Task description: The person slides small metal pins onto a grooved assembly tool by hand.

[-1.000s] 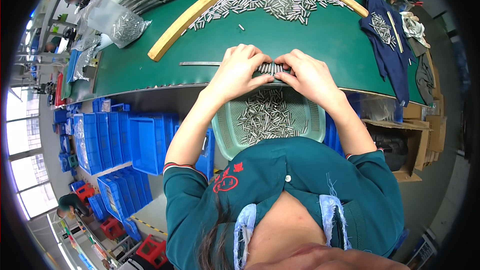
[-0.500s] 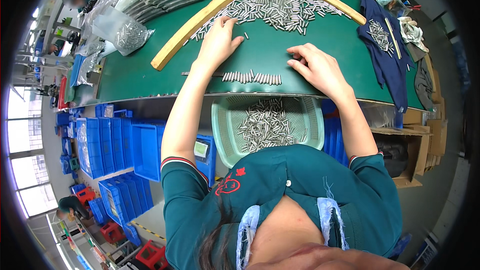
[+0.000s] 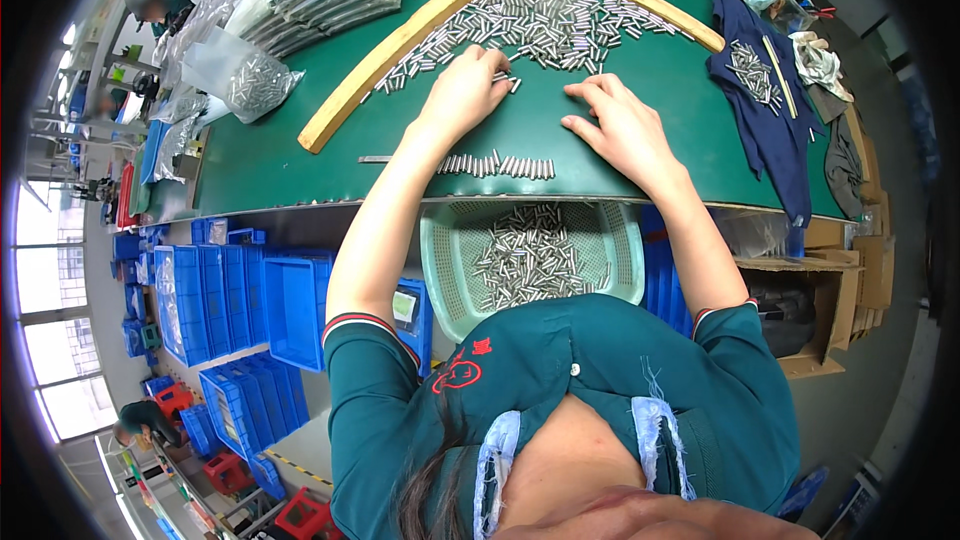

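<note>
A large heap of short metal pins (image 3: pixel 540 15) lies on the green tabletop (image 3: pixel 330 172) between two wooden bars. My left hand (image 3: pixel 465 95) is at the heap's near edge, fingers bent and thumb apart from them. A few loose pins (image 3: pixel 515 85) lie by its fingertips; whether it grips any is hard to make out. To the right, my right hand (image 3: pixel 622 130) hovers over the table, fingers apart, nothing in it. Nearer me, a row of pins (image 3: pixel 495 167) stands side by side along a thin metal strip (image 3: pixel 375 159), partly behind my left forearm.
The left wooden bar (image 3: pixel 400 55) and right wooden bar (image 3: pixel 630 0) meet at the back. Below the table edge sits a green basket (image 3: pixel 432 270) of pins. Bagged pins (image 3: pixel 255 85) lie left; a dark blue cloth (image 3: pixel 735 35) with pins lies right. Blue crates (image 3: pixel 295 310) stand lower left.
My left hand has shifted right and slightly toward me, with loose pins now by its fingertips. My right hand has moved slightly left, its fingers more spread.
</note>
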Demonstrator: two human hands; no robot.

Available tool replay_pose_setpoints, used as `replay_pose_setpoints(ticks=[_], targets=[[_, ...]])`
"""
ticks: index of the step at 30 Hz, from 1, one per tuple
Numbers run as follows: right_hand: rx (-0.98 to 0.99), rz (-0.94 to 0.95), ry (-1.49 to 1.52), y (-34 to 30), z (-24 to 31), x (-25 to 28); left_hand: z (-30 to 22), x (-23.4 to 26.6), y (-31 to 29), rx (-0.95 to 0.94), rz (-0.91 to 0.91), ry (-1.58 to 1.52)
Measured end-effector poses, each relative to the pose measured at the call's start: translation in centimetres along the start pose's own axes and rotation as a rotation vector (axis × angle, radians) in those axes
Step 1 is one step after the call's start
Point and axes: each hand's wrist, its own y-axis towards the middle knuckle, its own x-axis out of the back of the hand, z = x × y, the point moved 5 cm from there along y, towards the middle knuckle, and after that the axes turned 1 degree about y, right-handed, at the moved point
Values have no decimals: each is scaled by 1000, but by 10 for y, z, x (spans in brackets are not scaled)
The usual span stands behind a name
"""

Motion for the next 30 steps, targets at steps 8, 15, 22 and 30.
replay_pose_setpoints(ticks=[8,15,22,30], targets=[[109,0,-44,7,15,-11,-31,4,-23,-67,-41,-95],[101,17,-37,5,14,-8,-28,5,-32,-90,108,-100],[83,-44,-108,7,15,-6,-33,1,-33,-229,77,-112],[205,-40,22,14,15,-10,-39,2,-38,-117,41,-211]])
